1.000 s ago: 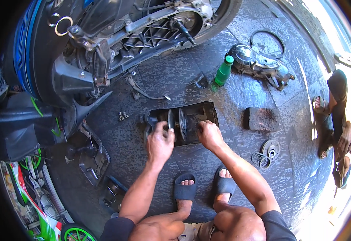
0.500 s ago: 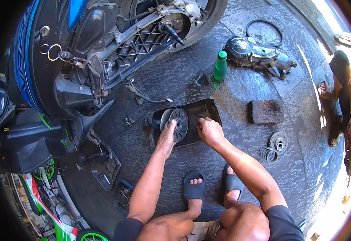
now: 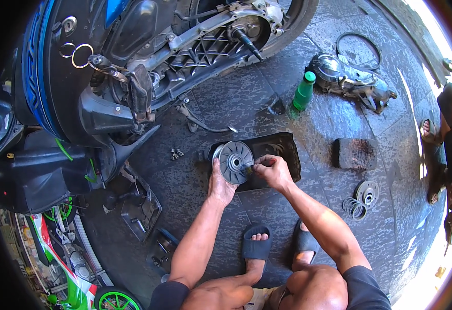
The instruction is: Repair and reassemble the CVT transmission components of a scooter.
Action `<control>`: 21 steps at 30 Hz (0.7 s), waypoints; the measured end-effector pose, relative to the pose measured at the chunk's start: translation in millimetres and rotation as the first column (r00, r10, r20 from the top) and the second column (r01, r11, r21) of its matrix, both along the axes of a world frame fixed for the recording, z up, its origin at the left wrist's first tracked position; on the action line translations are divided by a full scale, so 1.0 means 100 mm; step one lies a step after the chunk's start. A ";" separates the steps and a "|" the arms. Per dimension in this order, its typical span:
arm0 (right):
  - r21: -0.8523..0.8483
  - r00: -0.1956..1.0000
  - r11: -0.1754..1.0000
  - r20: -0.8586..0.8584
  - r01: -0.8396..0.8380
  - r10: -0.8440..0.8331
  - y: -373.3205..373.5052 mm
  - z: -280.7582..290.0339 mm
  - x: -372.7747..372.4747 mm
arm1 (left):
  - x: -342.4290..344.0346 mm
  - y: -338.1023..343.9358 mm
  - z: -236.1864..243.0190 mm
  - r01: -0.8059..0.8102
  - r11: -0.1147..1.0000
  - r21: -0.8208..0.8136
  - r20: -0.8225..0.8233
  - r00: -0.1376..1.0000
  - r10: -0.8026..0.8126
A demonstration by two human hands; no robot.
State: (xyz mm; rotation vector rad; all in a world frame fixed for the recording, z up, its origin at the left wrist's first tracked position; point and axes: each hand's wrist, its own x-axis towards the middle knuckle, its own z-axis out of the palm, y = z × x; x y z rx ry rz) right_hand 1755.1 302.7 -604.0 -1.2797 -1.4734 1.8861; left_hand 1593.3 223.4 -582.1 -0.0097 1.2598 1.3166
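Note:
A round grey metal pulley disc (image 3: pixel 235 161) with radial fins stands tilted on edge over a black tray (image 3: pixel 283 151) on the stone floor. My left hand (image 3: pixel 221 182) grips the disc's lower left rim. My right hand (image 3: pixel 271 169) pinches a small brush, its tip touching the disc's hub. Both forearms come up from the lower edge, and my sandalled feet rest just behind the tray.
A scooter with its side cover off (image 3: pixel 184 46) fills the upper left. A green bottle (image 3: pixel 304 91), an engine cover (image 3: pixel 347 77) and a rubber belt (image 3: pixel 358 46) lie at the upper right. A brick (image 3: pixel 355 153), a spring and metal parts (image 3: pixel 361 199) lie right. Another person sits at the right edge.
The disc has been turned up so its finned face shows. My left hand moved to its lower rim and my right hand brought the brush to the hub.

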 end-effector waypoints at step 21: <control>0.194 0.967 0.981 0.243 0.030 -0.077 0.07 0.02 -0.10 | 0.09 0.01 0.03 -0.109 0.994 -0.002 0.024 0.994 0.109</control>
